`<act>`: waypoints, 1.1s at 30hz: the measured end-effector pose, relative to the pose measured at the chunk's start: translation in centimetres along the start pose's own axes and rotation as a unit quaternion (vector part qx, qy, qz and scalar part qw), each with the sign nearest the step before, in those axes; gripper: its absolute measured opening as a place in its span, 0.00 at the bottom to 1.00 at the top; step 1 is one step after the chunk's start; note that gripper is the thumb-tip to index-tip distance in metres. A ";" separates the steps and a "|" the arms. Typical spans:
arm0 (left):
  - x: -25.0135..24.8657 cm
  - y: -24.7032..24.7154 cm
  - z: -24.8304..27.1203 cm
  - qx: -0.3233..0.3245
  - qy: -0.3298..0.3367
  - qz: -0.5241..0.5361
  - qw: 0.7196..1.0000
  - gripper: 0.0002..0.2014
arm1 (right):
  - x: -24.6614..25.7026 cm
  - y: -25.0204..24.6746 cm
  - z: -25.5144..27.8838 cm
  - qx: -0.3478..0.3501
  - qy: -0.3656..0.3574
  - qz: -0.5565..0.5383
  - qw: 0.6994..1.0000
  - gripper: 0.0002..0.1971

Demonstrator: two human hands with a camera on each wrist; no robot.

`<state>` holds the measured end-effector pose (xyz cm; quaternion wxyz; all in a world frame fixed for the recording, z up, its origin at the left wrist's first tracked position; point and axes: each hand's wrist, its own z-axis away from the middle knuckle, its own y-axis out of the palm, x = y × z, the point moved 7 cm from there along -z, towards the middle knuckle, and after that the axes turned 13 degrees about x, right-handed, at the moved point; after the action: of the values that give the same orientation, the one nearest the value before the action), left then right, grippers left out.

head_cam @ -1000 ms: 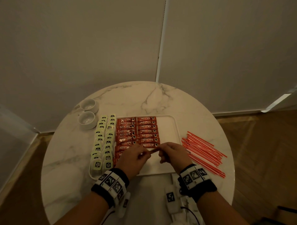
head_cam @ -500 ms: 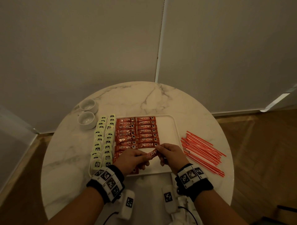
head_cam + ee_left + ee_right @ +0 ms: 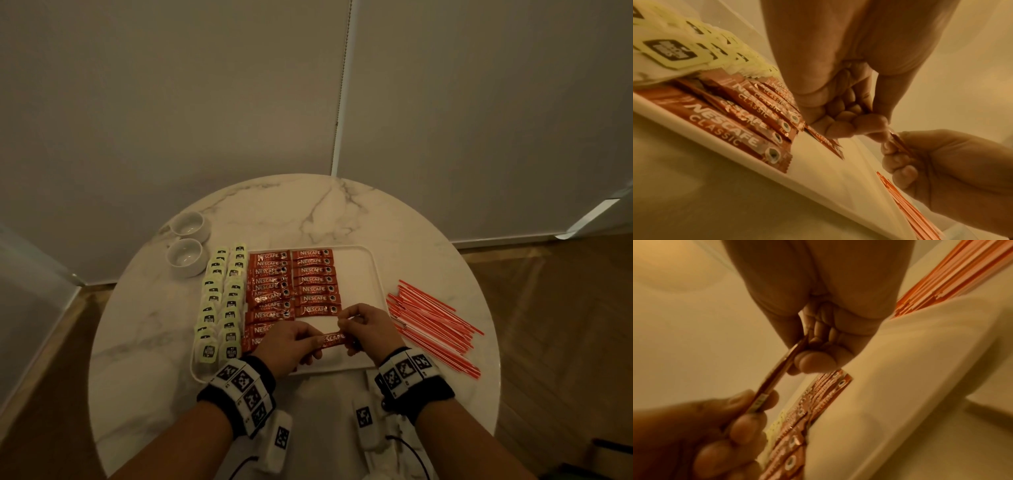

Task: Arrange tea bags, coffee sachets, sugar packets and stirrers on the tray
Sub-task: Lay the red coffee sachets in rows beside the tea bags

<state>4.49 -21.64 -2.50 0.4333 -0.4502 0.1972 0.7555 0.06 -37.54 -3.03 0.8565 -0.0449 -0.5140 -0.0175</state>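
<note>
Both hands hold one coffee sachet (image 3: 331, 340) above the near part of the tray (image 3: 374, 274). The left hand (image 3: 291, 346) pinches its left end, and the right hand (image 3: 368, 330) pinches its right end between thumb and fingers.

To do this step well, I think the sachet should be kept flat and level, brought down just in front of the last sachet of the right coffee column (image 3: 317, 281) on the tray, with its edges in line, and released by both hands together.

The sachet is a thin red stick with white NESCAFE print. Its underside seems to have a pale printed patch, but the right wrist view is blurred.
</note>
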 end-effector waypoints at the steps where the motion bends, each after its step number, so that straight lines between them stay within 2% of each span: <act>1: 0.1 -0.1 -0.1 -0.005 -0.002 0.002 1.000 0.05 | -0.1 0.0 0.0 0.004 0.004 0.004 1.000 0.05; 5: 0.5 -0.6 -0.3 -0.040 -0.012 0.008 0.999 0.05 | -0.6 -0.1 -0.3 0.038 0.035 0.054 0.997 0.06; 9: 1.2 -0.8 -0.2 -0.074 -0.036 0.021 0.996 0.10 | -2.2 -1.7 -1.4 -0.024 0.084 0.109 0.990 0.04; 11: 1.1 -0.7 -0.2 -0.083 -0.034 -0.016 0.996 0.09 | -2.7 -2.0 -2.0 -0.047 0.102 0.155 0.981 0.05; 13: 0.6 -0.2 -0.3 -0.088 -0.012 -0.102 0.991 0.09 | -2.6 -1.6 -2.4 -0.049 0.100 0.184 0.977 0.03; 14: 0.2 0.3 -0.3 -0.080 0.000 -0.168 0.982 0.11 | -2.3 -1.2 -2.5 -0.046 0.093 0.200 0.974 0.02; 17: -0.1 2.1 -0.5 -0.054 0.026 -0.345 0.937 0.18 | -1.5 -0.7 -2.2 -0.068 0.071 0.268 0.958 0.07; 20: 0.2 2.9 -0.5 -0.061 0.012 -0.435 0.898 0.21 | -1.1 -0.4 -0.9 -0.096 0.056 0.335 0.936 0.10; 23: 0.5 3.2 -0.5 -0.072 -0.022 -0.495 0.865 0.24 | -1.4 1.3 0.0 -0.053 0.032 0.409 0.910 0.19; 28: 1.0 3.5 -0.9 -0.045 -0.062 -0.529 0.845 0.29 | -2.7 2.9 0.3 0.024 0.060 0.492 0.868 0.32; 33: 1.5 3.3 -1.0 -0.043 -0.095 -0.536 0.837 0.31 | -2.7 3.6 0.4 0.033 0.067 0.523 0.849 0.32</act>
<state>1.92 -23.47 -4.58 0.7674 -0.4299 -0.1499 0.4514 -1.28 -34.01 -5.46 0.7722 -0.2772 -0.3563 0.4471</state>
